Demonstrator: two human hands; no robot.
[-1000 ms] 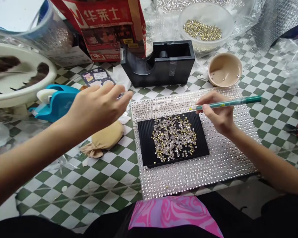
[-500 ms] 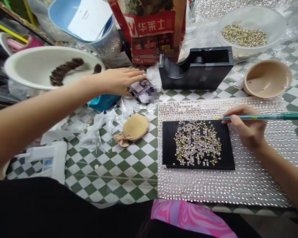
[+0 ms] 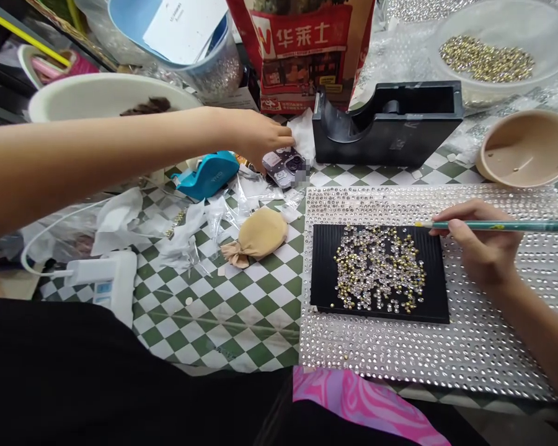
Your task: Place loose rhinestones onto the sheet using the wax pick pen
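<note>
My left hand (image 3: 263, 137) reaches across to the far side of the table. Its fingers are bent down over the edge of a dark phone (image 3: 283, 170) with a patterned back; the thumb is hidden. A blue tape dispenser (image 3: 209, 175) sits just left of the phone. In my right hand (image 3: 486, 248) is a slim green pen (image 3: 506, 225) with a yellowish tip, pinched and held level. The tip hovers by the far right edge of a black ridged tray (image 3: 323, 266), where loose clear and gold rhinestones (image 3: 376, 266) are scattered. The tray lies on a rhinestone-studded sheet (image 3: 376, 353).
Behind the sheet stands a large black tape dispenser (image 3: 385, 127). Right of it are a beige bowl (image 3: 525, 152) and a clear bowl (image 3: 553, 37) of gold stones. A tan pouch (image 3: 263, 232), plastic scraps (image 3: 186, 241) and a white power strip (image 3: 121, 279) occupy the left. A red paper bag (image 3: 314, 56) stands behind.
My left hand has gone from flat and stretched above the phone to fingers bent down onto it. My right hand keeps the pen in much the same place. The view has shifted slightly.
</note>
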